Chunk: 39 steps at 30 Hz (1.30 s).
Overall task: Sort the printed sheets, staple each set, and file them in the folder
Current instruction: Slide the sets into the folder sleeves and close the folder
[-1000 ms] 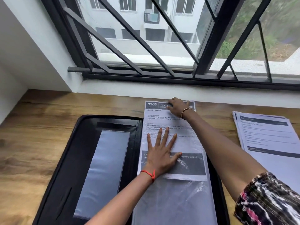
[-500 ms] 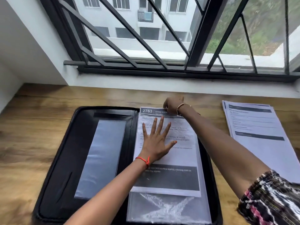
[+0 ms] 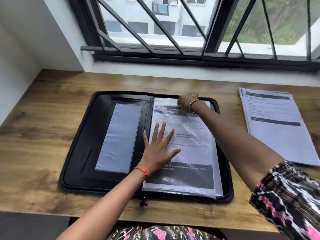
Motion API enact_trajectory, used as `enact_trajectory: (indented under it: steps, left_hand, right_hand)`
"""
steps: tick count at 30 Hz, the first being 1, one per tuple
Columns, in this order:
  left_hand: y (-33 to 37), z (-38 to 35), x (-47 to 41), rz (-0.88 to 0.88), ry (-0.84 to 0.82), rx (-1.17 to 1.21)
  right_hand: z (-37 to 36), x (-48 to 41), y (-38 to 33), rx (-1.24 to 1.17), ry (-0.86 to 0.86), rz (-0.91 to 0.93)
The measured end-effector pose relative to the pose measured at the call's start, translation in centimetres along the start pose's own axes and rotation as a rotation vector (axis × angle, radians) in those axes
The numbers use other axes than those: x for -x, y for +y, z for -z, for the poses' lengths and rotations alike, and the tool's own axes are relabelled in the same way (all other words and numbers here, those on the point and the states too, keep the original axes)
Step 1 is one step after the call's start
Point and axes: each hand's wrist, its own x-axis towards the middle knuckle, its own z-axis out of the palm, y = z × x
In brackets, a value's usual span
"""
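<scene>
Pressing sheet [image 3: 194, 153] w/ spread L hand [image 3: 159, 149]; R hand [image 3: 187, 103] pinches sleeve [image 3: 166, 101] top.

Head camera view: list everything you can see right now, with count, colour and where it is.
folder: one, black, open flat in the middle of the desk
clear pocket: one, see-through, on the folder's left half
clear sleeve: top one wrinkled, see-through, on the folder's right half
printed sheet: one showing, white with dark bands, under the clear sleeve
stack of sheets: one, white, on the desk right of the folder, apart from it
desk: one, brown wood, below the window
window bars: several, black, behind the desk
left hand: red thread at wrist, flat on the sleeve, fingers spread
right hand: bracelet at wrist, fingers curled at the sleeve's top edge; grip hidden
</scene>
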Motion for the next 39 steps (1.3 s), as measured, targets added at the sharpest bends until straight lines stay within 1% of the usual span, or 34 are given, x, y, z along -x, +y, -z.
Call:
enact_trajectory:
  steps: [4,6,8,9,11,13,15,16,19,22,25,27,33,39]
  left_hand:
    - [0.5,-0.8,1.1,-0.005,-0.021,-0.016]
    - [0.7,-1.4,1.3,-0.012,-0.036,-0.004]
    - [1.0,-1.7,1.4,-0.008,-0.036,0.021]
    - [1.2,-1.6,1.4,-0.001,-0.02,0.047]
    - [1.6,-1.3,1.5,0.032,0.052,0.172]
    - [1.7,-0.9,1.6,0.076,0.204,0.384]
    - [1.2,-0.7,1.5,0.115,0.341,0.552]
    - [0.9,-0.7,1.5,0.119,0.376,0.597]
    - [0.2,-0.9,1.5,0.114,0.384,0.647]
    - [-0.1,-1.6,1.4,0.119,0.326,0.543]
    - [-0.3,-2.7,1.2,0.09,0.263,0.29]
    - [-0.4,-3.3,1.1,0.088,0.262,0.179]
    - [-0.5,-3.7,1.1,0.085,0.259,0.112]
    - [-0.5,-3.7,1.1,0.081,0.245,0.104]
  right_hand:
    - [-0.3,0.8,-0.1,-0.047,-0.055,-0.007]
    - [-0.5,1.5,-0.1,-0.018,-0.077,-0.002]
    - [-1.0,2.3,-0.3,0.054,-0.048,0.016]
    - [-1.7,2.8,-0.5,0.048,0.004,0.024]
    - [-3.3,4.3,-1.4,-0.087,0.155,0.036]
    - [-5.3,6.0,-2.7,-0.255,0.256,0.05]
    - [-7.9,7.9,-4.4,-0.36,0.264,0.053]
    - [-9.1,8.9,-5.1,-0.376,0.257,0.054]
    - [-12.2,11.2,-6.8,-0.31,0.257,0.085]
    - [-13.3,11.6,-6.1,-0.284,0.28,0.059]
    - [-13.6,11.9,-4.1,-0.313,0.303,0.013]
    - [-14.1,12.5,-2.5,-0.317,0.321,-0.009]
    - [-15.3,14.4,1.9,-0.319,0.339,-0.167]
    - [-16.1,16.0,3.8,-0.339,0.379,-0.283]
